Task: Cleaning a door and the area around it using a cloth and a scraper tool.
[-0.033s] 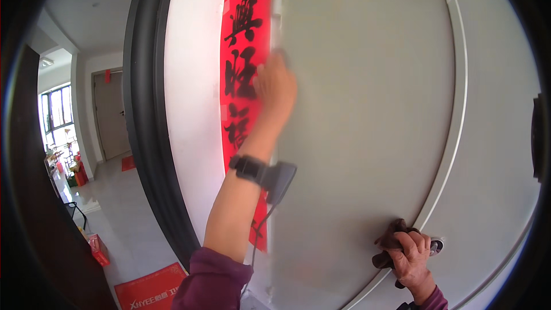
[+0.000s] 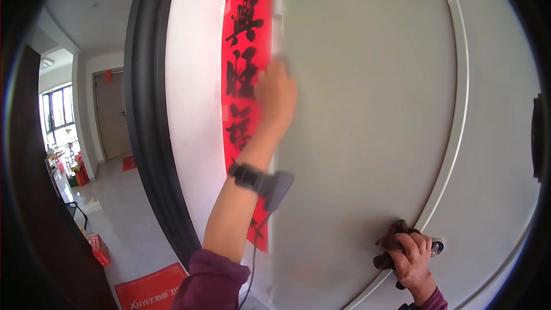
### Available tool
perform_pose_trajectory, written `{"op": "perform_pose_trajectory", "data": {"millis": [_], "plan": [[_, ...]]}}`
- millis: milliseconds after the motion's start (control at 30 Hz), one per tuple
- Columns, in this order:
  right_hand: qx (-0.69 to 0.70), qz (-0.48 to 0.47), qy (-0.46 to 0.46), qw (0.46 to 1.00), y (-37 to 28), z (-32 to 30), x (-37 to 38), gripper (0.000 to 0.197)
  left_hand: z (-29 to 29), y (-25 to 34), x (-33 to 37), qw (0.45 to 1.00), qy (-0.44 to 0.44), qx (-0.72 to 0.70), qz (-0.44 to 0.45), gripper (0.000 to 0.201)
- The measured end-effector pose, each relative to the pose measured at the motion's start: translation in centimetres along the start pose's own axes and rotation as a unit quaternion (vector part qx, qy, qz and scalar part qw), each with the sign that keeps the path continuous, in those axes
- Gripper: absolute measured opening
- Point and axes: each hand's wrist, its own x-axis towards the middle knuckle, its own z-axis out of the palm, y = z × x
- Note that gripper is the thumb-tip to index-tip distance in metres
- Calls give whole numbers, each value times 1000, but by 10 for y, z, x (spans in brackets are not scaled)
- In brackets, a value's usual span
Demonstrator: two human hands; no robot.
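Left hand [image 2: 277,95]: raised mid-view, back of it toward us, at the left edge of the grey door [image 2: 356,109], overlapping the red couplet strip [image 2: 238,49] from our view.
Left grip: fingers curled, motion-blurred; dark greyish patch past the knuckles, too smeared to name. We can't tell if it holds anything.
Left wrist: black strap [image 2: 244,175] with a dark grey device [image 2: 276,190]; thin cable [image 2: 252,270] drops from it past the purple sleeve [image 2: 215,281].
Right hand [image 2: 412,261]: low right, at the pale trim strip [image 2: 459,80] of the door.
Right grip: closed, fingers bent over a dark brown cloth [image 2: 397,235].
Cloth: bunched, between the fingers and the door face, just left of a round metal fitting [image 2: 439,247]. We can't tell if it wraps something.
Couplet: upright on the white wall [image 2: 195,109], black brush characters, right side close to the door's left edge.
Door frame [image 2: 150,109]: dark, tall, left of the wall, bowed by the lens.
Through the opening: shiny floor [image 2: 117,212], red mat [image 2: 152,287] near us, red box [image 2: 99,250] lower left, closed far door [image 2: 112,115], bright window [image 2: 59,106] farther left.
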Motion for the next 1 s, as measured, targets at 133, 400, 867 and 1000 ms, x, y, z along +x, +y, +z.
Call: {"op": "perform_pose_trajectory", "data": {"millis": [133, 400, 867, 1000], "plan": [[-15, 5, 13, 1000, -3, 3, 1, 29, 3, -15, -5, 995, 62, -23, 70, 32], [-2, 14, 15, 1000, -6, 6, 2, 27, -7, -7, 11, 999, 16, -22, 39, 26], [1, 53, 16, 998, -20, 6, 5, 29, -25, -20, -20, 991, -121, -44, 43, 26], [-1, 42, 21, 999, -19, 5, 3, 29, -34, -40, -14, 989, -122, -69, 57, 28]]}}
